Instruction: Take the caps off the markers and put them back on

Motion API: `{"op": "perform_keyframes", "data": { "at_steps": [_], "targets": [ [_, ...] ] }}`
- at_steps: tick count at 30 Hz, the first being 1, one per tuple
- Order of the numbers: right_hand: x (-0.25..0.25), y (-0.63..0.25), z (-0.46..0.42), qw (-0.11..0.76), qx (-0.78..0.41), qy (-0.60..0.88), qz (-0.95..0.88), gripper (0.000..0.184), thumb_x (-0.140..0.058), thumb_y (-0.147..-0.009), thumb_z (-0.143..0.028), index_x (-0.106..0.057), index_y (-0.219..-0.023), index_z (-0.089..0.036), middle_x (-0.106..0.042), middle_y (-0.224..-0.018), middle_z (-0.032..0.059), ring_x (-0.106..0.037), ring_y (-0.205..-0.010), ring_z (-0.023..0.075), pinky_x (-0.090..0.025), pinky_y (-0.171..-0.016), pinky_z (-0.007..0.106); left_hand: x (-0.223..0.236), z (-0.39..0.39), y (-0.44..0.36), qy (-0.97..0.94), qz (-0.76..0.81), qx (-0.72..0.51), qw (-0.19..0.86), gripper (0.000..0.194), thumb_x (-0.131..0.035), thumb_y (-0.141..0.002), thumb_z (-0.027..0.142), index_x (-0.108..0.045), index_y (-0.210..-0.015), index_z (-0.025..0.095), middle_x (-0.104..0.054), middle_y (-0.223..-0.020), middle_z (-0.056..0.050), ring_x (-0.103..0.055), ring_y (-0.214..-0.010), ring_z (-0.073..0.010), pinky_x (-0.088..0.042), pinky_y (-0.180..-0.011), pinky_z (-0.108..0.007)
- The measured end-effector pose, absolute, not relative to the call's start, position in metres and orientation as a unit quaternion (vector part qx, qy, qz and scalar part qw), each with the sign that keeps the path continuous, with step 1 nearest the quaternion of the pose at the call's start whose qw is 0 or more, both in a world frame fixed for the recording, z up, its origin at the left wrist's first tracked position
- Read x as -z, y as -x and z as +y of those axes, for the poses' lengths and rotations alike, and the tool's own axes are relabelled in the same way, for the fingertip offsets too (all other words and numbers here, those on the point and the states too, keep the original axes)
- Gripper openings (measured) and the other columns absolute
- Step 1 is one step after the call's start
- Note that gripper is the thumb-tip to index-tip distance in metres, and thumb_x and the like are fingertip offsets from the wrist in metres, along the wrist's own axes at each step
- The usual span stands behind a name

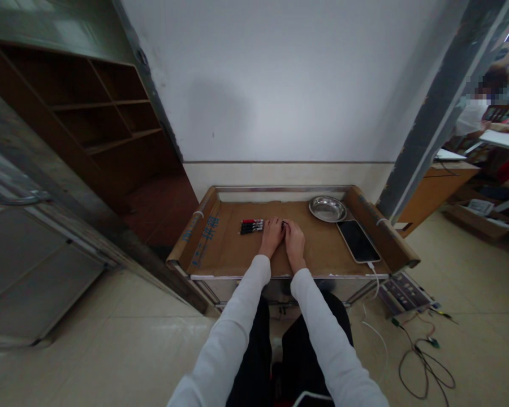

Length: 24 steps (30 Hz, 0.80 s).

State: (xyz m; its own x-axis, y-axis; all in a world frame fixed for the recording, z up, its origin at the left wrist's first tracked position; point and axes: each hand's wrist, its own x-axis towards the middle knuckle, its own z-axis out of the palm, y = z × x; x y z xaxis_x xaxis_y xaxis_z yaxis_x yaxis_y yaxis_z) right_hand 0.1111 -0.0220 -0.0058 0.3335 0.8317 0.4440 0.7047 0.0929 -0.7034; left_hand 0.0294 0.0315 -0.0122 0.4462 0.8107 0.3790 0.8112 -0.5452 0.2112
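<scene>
Several markers (pixel 251 226), one red and the others black, lie side by side on the brown-covered cart top (pixel 233 257). My left hand (pixel 273 233) rests at their right ends, fingers bent and closed. Close against it is my right hand (pixel 294 239), its fingers also curled in. A small dark thing (pixel 283 224) shows between the fingertips of both hands; its kind is too small to make out. The backs of my hands hide most of what the fingers touch.
A round metal dish (pixel 328 208) stands at the back right, with a phone (pixel 358 241) and its white charging cable in front of it. The cart has raised, covered sides. On the floor to the right are an electrical box (pixel 407 294) and loose cables. A person (pixel 473 116) is far right.
</scene>
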Motion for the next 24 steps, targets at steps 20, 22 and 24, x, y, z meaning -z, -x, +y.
{"op": "perform_keyframes", "data": {
  "at_steps": [20, 22, 24],
  "targets": [
    [0.007, -0.113, -0.032, 0.482, -0.058, 0.623, -0.614, 0.041, -0.034, -0.092, -0.018, -0.058, -0.126, -0.017, -0.061, -0.124, 0.0125, -0.058, -0.111, 0.0206, -0.044, -0.098, 0.035, 0.0, -0.006, -0.003, 0.81, -0.5, 0.307, 0.005, 0.022, -0.042, -0.095, 0.019, -0.057, -0.111, 0.019, -0.065, -0.11, -0.007, -0.058, -0.103, -0.0199, -0.041, -0.093, -0.033],
    [0.005, -0.111, -0.033, 0.474, -0.082, 0.565, -0.671, 0.05, -0.035, -0.09, -0.016, -0.044, -0.139, -0.022, -0.055, -0.134, 0.008, -0.055, -0.118, 0.0179, -0.043, -0.101, 0.033, 0.0, -0.007, 0.0, 0.794, -0.526, 0.305, 0.004, 0.023, -0.041, -0.095, 0.019, -0.057, -0.112, 0.018, -0.064, -0.11, -0.008, -0.058, -0.102, -0.0204, -0.042, -0.091, -0.033],
    [0.004, -0.109, -0.033, 0.459, -0.095, 0.525, -0.711, 0.059, -0.036, -0.089, -0.015, -0.03, -0.147, -0.024, -0.049, -0.142, 0.0052, -0.051, -0.125, 0.016, -0.041, -0.105, 0.032, 0.0, -0.009, 0.003, 0.764, -0.57, 0.304, 0.012, 0.025, -0.038, -0.096, 0.02, -0.056, -0.114, 0.016, -0.064, -0.111, -0.01, -0.058, -0.103, -0.0217, -0.042, -0.09, -0.034]
  ]
}}
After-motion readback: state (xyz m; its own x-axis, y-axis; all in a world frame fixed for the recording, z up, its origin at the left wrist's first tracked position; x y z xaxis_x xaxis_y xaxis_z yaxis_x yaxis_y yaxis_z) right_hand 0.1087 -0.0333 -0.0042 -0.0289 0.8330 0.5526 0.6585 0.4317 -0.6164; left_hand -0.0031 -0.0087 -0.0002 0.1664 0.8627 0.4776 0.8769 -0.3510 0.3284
